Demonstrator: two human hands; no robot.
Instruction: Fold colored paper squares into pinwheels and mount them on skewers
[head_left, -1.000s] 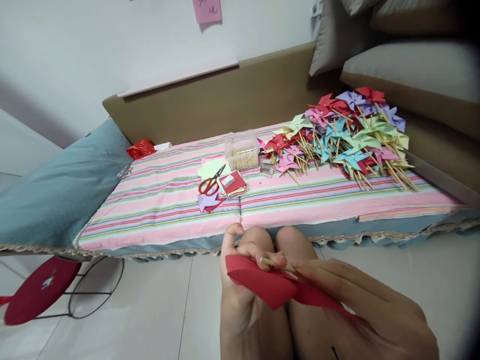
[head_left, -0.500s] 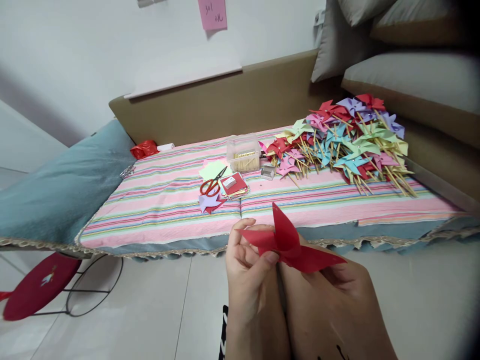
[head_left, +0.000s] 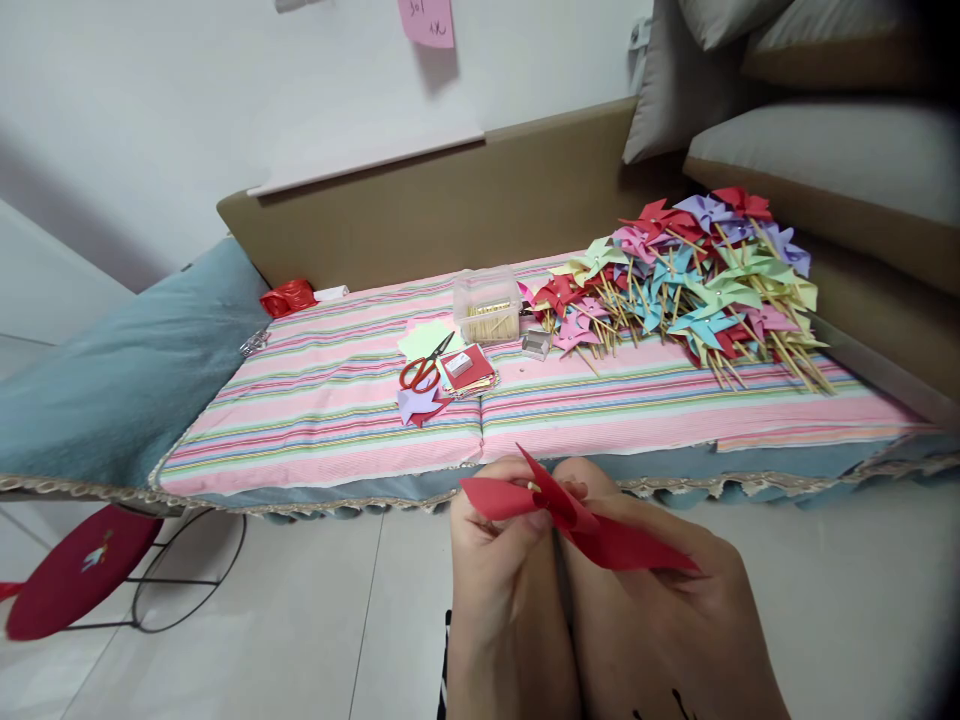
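Between my two hands, above my knees, is a red paper pinwheel (head_left: pixel 581 525) with its blades partly folded in. My left hand (head_left: pixel 495 545) pinches it near the centre, thumb in front and fingers behind. A small pale tip shows at the pinwheel's middle by that thumb. My right hand (head_left: pixel 694 555) is closed on the pinwheel's right side, its fingers partly hidden behind the red paper. Whether a stick is attached behind cannot be seen.
On the striped sofa cover (head_left: pixel 300 400) lie red-handled scissors (head_left: pixel 421 372), a stack of paper squares (head_left: pixel 469 370), cut purple paper (head_left: pixel 417 402) and a clear box of sticks (head_left: pixel 487 310). Finished pinwheels (head_left: pixel 697 280) are heaped at right. A red stool (head_left: pixel 82 570) stands at left.
The red pinwheel has tilted, and its upright blade has come down toward the centre. A pale tip now shows at its middle. Both hands still hold it.
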